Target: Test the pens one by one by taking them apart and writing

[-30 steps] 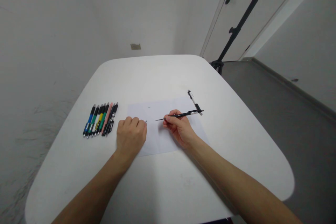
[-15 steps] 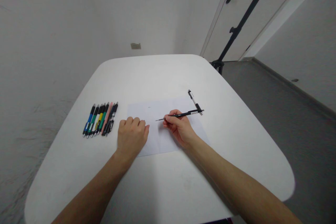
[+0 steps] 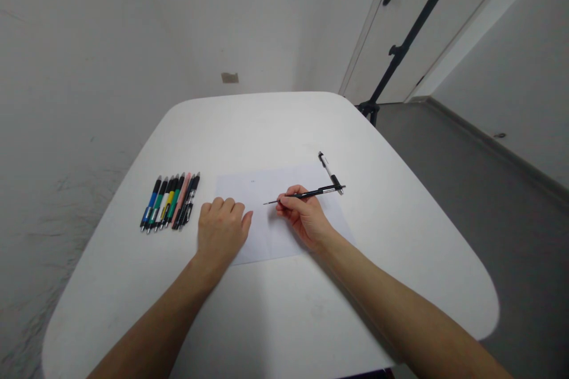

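Note:
My right hand (image 3: pixel 302 219) is closed around a black pen (image 3: pixel 320 191), held between thumb and fingers above a sheet of white paper (image 3: pixel 267 249). The pen's thin tip points left and its clip end points right. Whether the tip touches the paper I cannot tell. My left hand (image 3: pixel 222 226) rests knuckles up over the paper's left side, fingers curled under and thumb to the right; nothing shows in it. A tiny dark mark (image 3: pixel 253 181) is on the upper part of the sheet.
Several pens (image 3: pixel 169 201) in blue, green, white, yellow, pink and black lie in a row left of the paper. A white-and-black pen (image 3: pixel 328 167) lies at its right. The white table (image 3: pixel 267 124) has rounded corners. A black stand (image 3: pixel 395 59) is beyond, near a door.
My left hand has shifted very slightly to the left. My right hand and the black pen look unmoved.

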Action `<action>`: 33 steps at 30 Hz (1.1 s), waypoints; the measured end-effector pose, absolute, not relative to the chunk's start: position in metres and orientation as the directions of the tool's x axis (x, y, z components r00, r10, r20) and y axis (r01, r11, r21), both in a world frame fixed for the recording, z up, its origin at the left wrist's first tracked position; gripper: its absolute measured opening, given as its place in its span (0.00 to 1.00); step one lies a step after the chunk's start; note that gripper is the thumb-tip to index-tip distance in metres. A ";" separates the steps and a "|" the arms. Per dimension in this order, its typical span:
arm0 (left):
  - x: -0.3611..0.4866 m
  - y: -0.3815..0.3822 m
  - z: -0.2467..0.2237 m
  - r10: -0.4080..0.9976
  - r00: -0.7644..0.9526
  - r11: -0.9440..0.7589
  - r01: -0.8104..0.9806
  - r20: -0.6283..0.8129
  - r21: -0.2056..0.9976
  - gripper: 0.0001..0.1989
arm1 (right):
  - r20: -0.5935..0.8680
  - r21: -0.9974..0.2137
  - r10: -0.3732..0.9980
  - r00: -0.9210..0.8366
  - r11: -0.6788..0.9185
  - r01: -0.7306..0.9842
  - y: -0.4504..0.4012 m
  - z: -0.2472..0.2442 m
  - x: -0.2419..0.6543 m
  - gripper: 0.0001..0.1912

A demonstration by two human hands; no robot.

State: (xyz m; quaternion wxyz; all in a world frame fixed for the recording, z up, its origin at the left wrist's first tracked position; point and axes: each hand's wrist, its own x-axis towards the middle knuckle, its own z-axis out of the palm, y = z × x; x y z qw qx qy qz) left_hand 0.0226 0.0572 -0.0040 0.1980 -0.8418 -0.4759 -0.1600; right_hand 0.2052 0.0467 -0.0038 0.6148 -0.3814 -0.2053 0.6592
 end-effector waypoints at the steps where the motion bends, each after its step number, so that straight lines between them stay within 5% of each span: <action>1: 0.022 0.057 -0.004 0.735 0.495 -0.470 0.865 0.463 -0.177 0.11 | -0.249 -0.739 0.967 0.047 -0.159 -0.655 0.047 -0.004 0.205 0.17; 15: 0.021 0.058 -0.002 0.589 0.408 -0.658 0.743 0.698 0.121 0.15 | -0.230 -0.758 0.973 -0.008 -0.184 -0.626 0.043 0.001 0.202 0.17; 23: 0.026 0.054 0.002 0.499 0.437 -0.760 0.636 0.748 0.136 0.04 | -0.215 -0.743 0.973 -0.080 -0.216 -0.634 0.042 0.001 0.198 0.15; 33: 0.011 0.061 0.008 0.507 0.506 -0.776 0.620 0.698 0.113 0.06 | -0.224 -0.753 0.974 -0.031 -0.193 -0.629 0.042 -0.001 0.201 0.15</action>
